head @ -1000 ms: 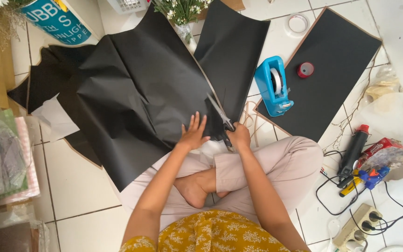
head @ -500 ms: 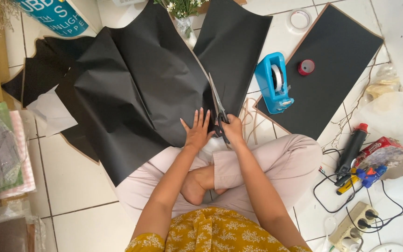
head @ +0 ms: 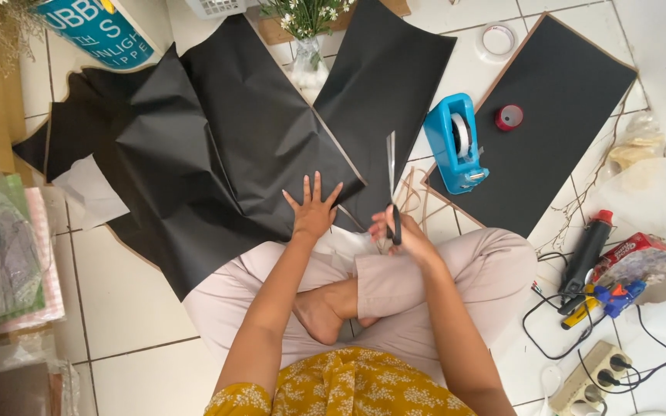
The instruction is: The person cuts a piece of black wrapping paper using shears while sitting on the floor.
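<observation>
Scissors (head: 391,181) now clear of the black paper (head: 217,154) in the clenched right hand (head: 398,231), left hand (head: 314,212) splayed flat, teal-labelled tub (head: 98,27) top-left.

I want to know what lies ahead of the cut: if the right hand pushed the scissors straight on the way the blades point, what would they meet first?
Probably the black paper: the right hand aims the scissors up its edge.

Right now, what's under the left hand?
The left hand lies flat, fingers spread, on the black paper. Near it the paper overlaps the person's knee and the tiled floor. What lies directly beneath is covered. The right hand holds scissors.
</observation>
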